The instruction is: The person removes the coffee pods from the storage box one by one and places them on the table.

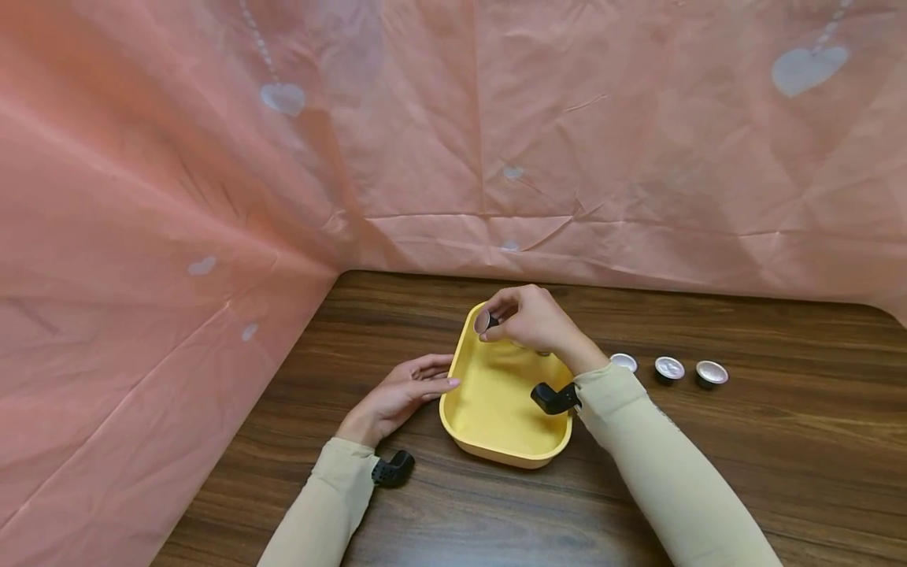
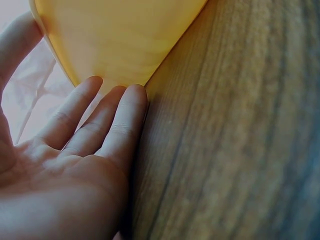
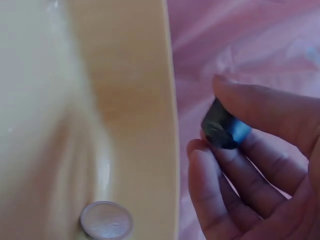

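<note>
A yellow rectangular tray [image 1: 496, 409] with rounded corners and raised walls stands on the wooden table. Over its far left part, my right hand [image 1: 527, 319] pinches a small dark coffee capsule [image 3: 220, 125] between thumb and fingers, its pale foil lid turned left in the head view. Inside the tray lies another capsule [image 3: 106, 220], foil side showing and mostly hidden by the right hand in the head view. At the tray's left side is my left hand [image 1: 407, 390], its thumb at the rim and its nearly straight fingers [image 2: 122, 125] against the outer wall.
To the right of the tray, three capsules stand in a row, foil up: a near one [image 1: 623, 362] partly behind the right forearm, a middle one [image 1: 669, 368] and an outer one [image 1: 712, 373]. Pink cloth [image 1: 425, 157] with hearts hangs behind and left of the table [image 1: 779, 457].
</note>
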